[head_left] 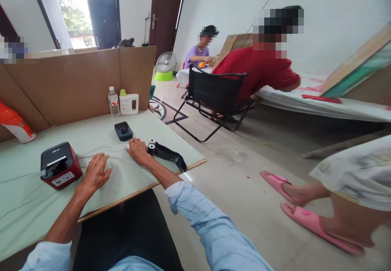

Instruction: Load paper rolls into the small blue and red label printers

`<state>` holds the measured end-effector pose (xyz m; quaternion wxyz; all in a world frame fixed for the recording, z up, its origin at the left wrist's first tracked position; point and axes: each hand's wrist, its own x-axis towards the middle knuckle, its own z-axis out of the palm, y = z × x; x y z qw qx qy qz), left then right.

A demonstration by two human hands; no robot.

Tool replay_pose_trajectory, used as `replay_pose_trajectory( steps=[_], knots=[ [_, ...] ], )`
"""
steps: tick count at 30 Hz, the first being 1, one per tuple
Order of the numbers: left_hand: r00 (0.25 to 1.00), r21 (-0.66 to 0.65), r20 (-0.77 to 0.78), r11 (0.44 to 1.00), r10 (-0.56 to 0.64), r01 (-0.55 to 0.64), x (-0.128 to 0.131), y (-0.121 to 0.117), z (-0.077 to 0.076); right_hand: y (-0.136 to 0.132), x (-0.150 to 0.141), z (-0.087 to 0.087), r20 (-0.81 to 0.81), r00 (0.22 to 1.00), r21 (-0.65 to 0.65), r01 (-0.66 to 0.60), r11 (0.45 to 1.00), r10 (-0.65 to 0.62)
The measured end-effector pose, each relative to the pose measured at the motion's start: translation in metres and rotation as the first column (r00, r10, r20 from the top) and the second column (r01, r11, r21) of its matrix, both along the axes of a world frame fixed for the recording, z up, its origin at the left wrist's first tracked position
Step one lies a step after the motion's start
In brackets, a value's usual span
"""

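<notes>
My left hand [95, 174] lies on the pale green tablecloth, holding nothing, fingers stretched out and slightly apart. Just left of it stands a boxy red and black device [60, 166], which looks like a label printer. My right hand [138, 150] reaches farther across the table. Its fingers are bent down over a small white thing that shows only at their left edge. Beyond those fingertips sits a small dark handheld device [123, 131]. Right beside the right hand are two small rolls with white ends [151, 146], and a crumpled black strip [171, 156] trails to the table's edge.
A cardboard partition [82, 86] closes off the table's far side. Before it stand a clear bottle [113, 102], a white jug [130, 104] and an orange-white bottle [16, 123]. To the right are a black folding chair [215, 86], seated people and someone's pink slippers [317, 224].
</notes>
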<state>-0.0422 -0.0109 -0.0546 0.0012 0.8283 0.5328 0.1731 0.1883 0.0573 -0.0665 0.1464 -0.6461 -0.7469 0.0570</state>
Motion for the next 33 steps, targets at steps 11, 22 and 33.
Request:
replay_pose_trajectory(
  steps=[11,22,33],
  knots=[
    [0.923,-0.008,-0.203,0.942,0.327,-0.336,-0.024,0.061,0.012,0.025,0.023,0.007,-0.174,0.984,0.107,-0.028,0.994,0.046],
    [0.934,-0.368,0.299,0.927,0.195,-0.076,0.076,0.142,0.008,0.097,-0.003,-0.013,-0.399,0.911,-0.049,0.098,0.994,-0.109],
    [0.841,-0.225,0.407,0.931,0.357,-0.286,0.002,0.038,-0.028,0.012,-0.065,-0.065,-0.557,0.806,0.227,-0.084,0.970,0.200]
  ],
)
